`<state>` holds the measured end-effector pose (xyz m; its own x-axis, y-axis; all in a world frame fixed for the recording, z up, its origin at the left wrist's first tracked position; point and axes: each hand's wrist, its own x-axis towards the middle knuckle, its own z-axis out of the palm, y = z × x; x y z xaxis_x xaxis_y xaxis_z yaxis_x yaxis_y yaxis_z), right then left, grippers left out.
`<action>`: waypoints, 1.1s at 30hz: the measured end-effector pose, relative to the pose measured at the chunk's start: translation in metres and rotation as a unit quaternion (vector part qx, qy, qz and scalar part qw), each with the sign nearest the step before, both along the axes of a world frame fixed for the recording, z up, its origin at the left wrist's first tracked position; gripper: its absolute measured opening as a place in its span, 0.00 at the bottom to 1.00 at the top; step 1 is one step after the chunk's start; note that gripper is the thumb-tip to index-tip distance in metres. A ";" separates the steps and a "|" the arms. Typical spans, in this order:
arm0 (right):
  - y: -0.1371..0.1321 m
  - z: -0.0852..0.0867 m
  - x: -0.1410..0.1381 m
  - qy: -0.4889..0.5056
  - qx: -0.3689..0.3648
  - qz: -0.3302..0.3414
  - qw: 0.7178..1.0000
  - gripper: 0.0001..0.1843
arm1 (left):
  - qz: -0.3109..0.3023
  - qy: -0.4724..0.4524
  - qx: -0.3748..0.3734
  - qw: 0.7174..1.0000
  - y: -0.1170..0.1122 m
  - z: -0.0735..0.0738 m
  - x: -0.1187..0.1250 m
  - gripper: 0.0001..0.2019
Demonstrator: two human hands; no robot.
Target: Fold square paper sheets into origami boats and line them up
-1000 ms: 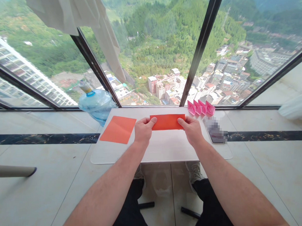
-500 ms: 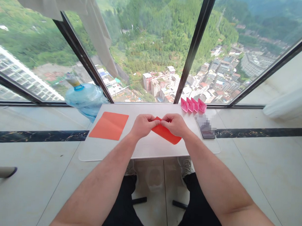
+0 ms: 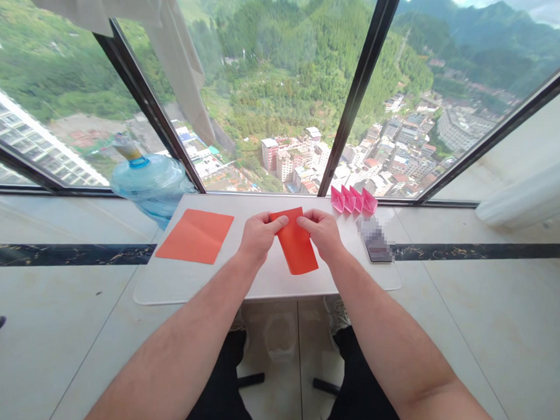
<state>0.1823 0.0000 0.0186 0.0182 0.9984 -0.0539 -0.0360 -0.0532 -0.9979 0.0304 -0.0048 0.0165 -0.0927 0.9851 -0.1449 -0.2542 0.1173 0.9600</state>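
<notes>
The left hand (image 3: pixel 256 237) and right hand (image 3: pixel 324 233) each pinch a far corner of an oblong orange paper (image 3: pixel 297 248) with their fingers, over the middle of the white bench (image 3: pixel 272 286). A flat orange sheet (image 3: pixel 195 236) lies left; pink folded papers (image 3: pixel 353 200) stand far right, a phone (image 3: pixel 379 250) nearer.

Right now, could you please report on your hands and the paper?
Left hand, right hand: both grip orange paper, far end. Second sheet apart, left.
</notes>
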 end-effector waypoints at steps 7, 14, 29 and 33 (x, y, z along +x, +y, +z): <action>0.000 0.000 -0.001 0.005 0.034 -0.020 0.999 0.14 | -0.021 0.043 0.007 0.999 -0.001 -0.002 -0.001 0.16; -0.001 -0.006 -0.004 0.007 0.041 -0.061 0.997 0.14 | 0.050 -0.021 0.026 0.998 0.000 0.001 -0.001 0.14; -0.001 -0.011 -0.009 0.024 0.026 -0.077 0.996 0.15 | 0.076 0.049 0.066 0.994 0.001 -0.007 0.002 0.12; -0.001 -0.012 -0.008 0.024 0.038 -0.106 0.993 0.15 | 0.031 0.047 0.057 0.997 0.001 -0.009 0.002 0.13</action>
<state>0.1748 -0.0010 0.0070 0.2273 0.9737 0.0163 -0.0869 0.0369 -0.9955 0.0327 -0.0039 0.0071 -0.1625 0.9865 -0.0191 -0.1651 -0.0081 0.9862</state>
